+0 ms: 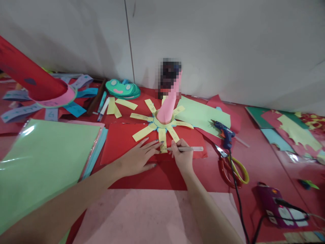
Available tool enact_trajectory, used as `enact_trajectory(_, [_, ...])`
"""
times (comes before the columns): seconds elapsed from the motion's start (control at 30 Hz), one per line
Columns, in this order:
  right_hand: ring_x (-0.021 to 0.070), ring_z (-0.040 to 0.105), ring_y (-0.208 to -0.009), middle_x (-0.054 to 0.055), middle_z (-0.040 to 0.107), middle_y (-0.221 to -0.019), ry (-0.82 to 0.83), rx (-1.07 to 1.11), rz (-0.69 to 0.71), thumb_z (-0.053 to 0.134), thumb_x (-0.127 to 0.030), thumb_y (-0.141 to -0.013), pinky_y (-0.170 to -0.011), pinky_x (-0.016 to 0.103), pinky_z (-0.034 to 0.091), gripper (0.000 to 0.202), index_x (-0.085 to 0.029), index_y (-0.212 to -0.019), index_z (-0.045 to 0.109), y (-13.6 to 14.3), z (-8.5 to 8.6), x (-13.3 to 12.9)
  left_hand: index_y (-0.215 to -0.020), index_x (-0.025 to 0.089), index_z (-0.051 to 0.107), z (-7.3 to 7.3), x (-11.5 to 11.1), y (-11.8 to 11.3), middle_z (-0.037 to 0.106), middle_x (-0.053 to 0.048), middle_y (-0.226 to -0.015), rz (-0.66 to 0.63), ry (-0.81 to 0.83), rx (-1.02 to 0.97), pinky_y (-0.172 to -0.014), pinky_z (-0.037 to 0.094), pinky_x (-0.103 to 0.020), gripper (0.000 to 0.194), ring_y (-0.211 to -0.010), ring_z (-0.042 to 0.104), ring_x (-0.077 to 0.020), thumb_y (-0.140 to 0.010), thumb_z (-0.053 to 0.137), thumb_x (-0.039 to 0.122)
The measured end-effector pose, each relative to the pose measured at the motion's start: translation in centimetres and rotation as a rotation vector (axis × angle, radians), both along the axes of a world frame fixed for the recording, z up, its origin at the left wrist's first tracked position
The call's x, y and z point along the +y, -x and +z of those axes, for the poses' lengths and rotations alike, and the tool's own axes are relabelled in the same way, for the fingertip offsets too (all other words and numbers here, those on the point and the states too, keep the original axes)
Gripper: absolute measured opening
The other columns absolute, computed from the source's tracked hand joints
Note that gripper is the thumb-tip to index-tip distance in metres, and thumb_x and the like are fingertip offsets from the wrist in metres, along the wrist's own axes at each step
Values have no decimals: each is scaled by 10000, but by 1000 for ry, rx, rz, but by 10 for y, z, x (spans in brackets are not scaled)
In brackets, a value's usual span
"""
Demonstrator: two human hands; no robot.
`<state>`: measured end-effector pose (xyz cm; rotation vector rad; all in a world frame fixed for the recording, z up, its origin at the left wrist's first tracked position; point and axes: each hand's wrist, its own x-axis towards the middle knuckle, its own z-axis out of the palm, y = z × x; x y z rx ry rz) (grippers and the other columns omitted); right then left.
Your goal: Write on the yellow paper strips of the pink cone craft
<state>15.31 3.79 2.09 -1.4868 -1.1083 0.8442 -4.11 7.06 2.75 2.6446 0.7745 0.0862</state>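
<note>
In the middle of the head view stands a pink paper cone (169,106) ringed by a yellow band, with yellow paper strips (144,132) spreading from its base like petals. Several strips carry pen marks. My right hand (181,157) is closed around a slim pale pen (191,148), its tip at the front strip (163,141). Beside that strip my left hand (139,156) lies flat with its fingers apart, fingertips touching or close to the strip's left edge. Under the paper piece is a red sheet (119,139).
A glue gun (224,133) and red-and-yellow-handled scissors (232,171) lie right of the cone. A purple power strip (273,205) trails cables. At left are green sheets (50,152), a red paper tube (33,71), frog cut-outs (122,88) and a marker (103,109). Pink paper (152,217) lies in front.
</note>
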Motion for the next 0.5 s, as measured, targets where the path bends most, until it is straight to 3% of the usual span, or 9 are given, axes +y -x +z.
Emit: enact_trajectory(0.5, [122,538,-411,-65,450,-395,12,-28,16,575,-449,-816,-418,217,412,396,-239,-552,366,0,-1,0,-1220,201,533,-2,0,0,369,-61,-1503,7,11,-45,-1189,98,-404,362,-1420,264,-195,-955,444,431])
